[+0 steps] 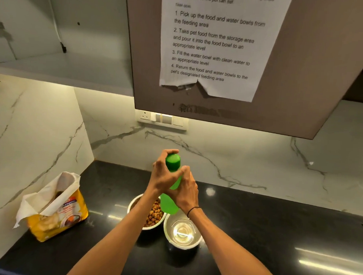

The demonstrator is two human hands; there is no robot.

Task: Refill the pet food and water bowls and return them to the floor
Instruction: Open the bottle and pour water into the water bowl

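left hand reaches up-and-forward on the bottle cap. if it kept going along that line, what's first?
Past the bottle cap the left hand would probably meet the marble backsplash; nothing else shows between, though depth is unclear.

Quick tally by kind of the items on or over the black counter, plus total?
Bowls: 2, a food bowl with kibble and a water bowl
Bottles: 1, the green bottle, held by the left hand and right hand
Food bags: 1, the open yellow bag
Total: 4
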